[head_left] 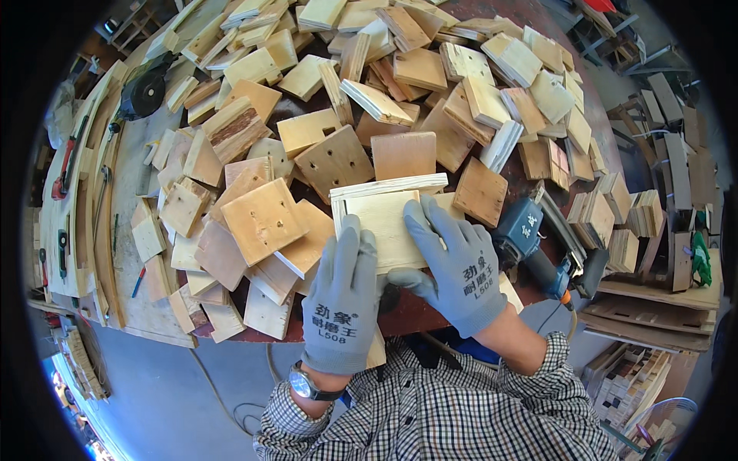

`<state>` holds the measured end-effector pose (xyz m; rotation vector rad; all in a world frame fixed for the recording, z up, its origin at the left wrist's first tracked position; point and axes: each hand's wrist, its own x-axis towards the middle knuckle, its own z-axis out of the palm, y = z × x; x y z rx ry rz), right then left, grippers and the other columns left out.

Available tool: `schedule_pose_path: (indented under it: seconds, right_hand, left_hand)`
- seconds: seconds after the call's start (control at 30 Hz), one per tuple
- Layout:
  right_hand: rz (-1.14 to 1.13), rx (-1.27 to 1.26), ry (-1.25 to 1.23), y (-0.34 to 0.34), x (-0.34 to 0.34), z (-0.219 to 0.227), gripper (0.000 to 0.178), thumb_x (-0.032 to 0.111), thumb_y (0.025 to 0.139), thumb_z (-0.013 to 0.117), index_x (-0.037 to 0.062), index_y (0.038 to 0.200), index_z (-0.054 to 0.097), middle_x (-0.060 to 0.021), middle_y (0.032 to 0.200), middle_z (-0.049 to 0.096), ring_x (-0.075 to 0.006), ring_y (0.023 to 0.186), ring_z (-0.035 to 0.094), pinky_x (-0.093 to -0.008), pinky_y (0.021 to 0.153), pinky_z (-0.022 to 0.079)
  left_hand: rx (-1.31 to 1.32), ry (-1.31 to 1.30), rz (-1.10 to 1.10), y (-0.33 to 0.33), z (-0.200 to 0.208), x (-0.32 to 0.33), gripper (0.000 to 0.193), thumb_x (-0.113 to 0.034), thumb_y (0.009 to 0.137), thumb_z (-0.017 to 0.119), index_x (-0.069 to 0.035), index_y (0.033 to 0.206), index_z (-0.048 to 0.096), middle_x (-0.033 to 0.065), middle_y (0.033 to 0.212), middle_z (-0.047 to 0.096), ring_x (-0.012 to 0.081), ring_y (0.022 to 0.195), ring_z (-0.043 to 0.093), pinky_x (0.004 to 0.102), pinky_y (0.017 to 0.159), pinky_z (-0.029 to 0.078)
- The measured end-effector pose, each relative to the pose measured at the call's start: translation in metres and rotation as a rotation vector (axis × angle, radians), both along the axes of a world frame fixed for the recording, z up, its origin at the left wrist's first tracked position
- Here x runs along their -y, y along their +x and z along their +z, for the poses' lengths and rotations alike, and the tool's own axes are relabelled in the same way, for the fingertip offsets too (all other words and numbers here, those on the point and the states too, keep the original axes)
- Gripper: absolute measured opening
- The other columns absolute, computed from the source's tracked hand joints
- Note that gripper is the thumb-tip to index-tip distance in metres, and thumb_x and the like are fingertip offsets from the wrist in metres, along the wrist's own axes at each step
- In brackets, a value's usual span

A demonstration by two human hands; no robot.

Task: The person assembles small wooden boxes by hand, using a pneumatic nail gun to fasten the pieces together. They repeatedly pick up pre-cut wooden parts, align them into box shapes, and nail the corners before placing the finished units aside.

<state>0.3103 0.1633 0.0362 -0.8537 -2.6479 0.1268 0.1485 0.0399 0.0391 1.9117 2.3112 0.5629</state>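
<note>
Both my hands wear grey work gloves and press on a pale square plywood block (382, 228) near the table's front edge. A narrow wooden strip (392, 186) lies along the block's far side, and another piece runs down its left side. My left hand (340, 288) has its fingers held together at the block's left edge. My right hand (455, 261) grips the right side, fingertips on top and thumb at the near edge. The underside of the block is hidden. Just right of my right hand lies a blue and black nail gun (524, 230).
A large heap of loose plywood blocks (415, 69) covers the dark red table (254, 335). Longer boards (96, 230) lie to the left, with a black round-cased tool (146, 88) and red-handled tool (64, 173). An air hose (571, 321) hangs at the right edge near stacked blocks (592, 219).
</note>
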Motion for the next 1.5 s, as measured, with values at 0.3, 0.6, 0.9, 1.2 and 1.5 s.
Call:
schedule_pose_path:
  seconds: [0.3, 0.6, 0.9, 1.2, 1.5]
  right_hand:
    - [0.003, -0.086, -0.077, 0.002, 0.004, -0.016, 0.082, 0.065, 0.096, 0.058, 0.0097, 0.157, 0.052, -0.0218, 0.15, 0.057, -0.0264, 0.089, 0.067, -0.041, 0.08, 0.054]
    - [0.033, -0.222, -0.272, 0.005, 0.001, -0.026, 0.079, 0.061, 0.094, 0.064, 0.0185, 0.16, 0.05, -0.0239, 0.154, 0.053, -0.0358, 0.103, 0.071, -0.0437, 0.087, 0.061]
    - [0.03, -0.17, -0.396, 0.008, -0.005, -0.011, 0.085, 0.049, 0.085, 0.081, 0.0208, 0.159, 0.051, -0.0233, 0.154, 0.053, -0.039, 0.115, 0.071, -0.0433, 0.089, 0.062]
    - [0.064, -0.048, -0.303, 0.012, -0.012, -0.014, 0.095, 0.041, 0.076, 0.088, 0.0172, 0.16, 0.05, -0.0249, 0.15, 0.057, -0.0414, 0.119, 0.07, -0.0446, 0.093, 0.062]
    - [0.061, -0.07, -0.156, 0.006, -0.007, -0.015, 0.097, 0.048, 0.076, 0.086, 0.0145, 0.16, 0.049, -0.0222, 0.146, 0.06, -0.0387, 0.12, 0.069, -0.0451, 0.094, 0.061]
  left_hand:
    - [0.025, 0.039, -0.047, -0.009, 0.002, -0.002, 0.058, -0.017, 0.091, 0.077, -0.002, 0.144, 0.06, 0.023, 0.156, 0.054, 0.0403, 0.129, 0.064, 0.0432, 0.103, 0.057]
    - [-0.035, 0.044, -0.096, -0.011, 0.004, -0.007, 0.063, -0.014, 0.085, 0.079, -0.004, 0.143, 0.06, 0.0181, 0.154, 0.056, 0.0368, 0.121, 0.066, 0.0419, 0.099, 0.058]
    - [-0.027, 0.027, -0.116, -0.016, 0.01, -0.007, 0.065, -0.007, 0.082, 0.076, -0.005, 0.144, 0.06, 0.0159, 0.152, 0.056, 0.0331, 0.121, 0.066, 0.0409, 0.101, 0.057]
    - [-0.107, 0.017, -0.124, -0.015, 0.008, -0.01, 0.052, -0.01, 0.089, 0.068, -0.009, 0.14, 0.062, 0.0114, 0.152, 0.057, 0.0232, 0.09, 0.066, 0.0333, 0.077, 0.06]
    - [-0.236, -0.014, -0.129, -0.014, 0.005, -0.01, 0.053, -0.011, 0.089, 0.067, -0.011, 0.142, 0.061, 0.0087, 0.152, 0.056, 0.0201, 0.087, 0.064, 0.0291, 0.07, 0.059]
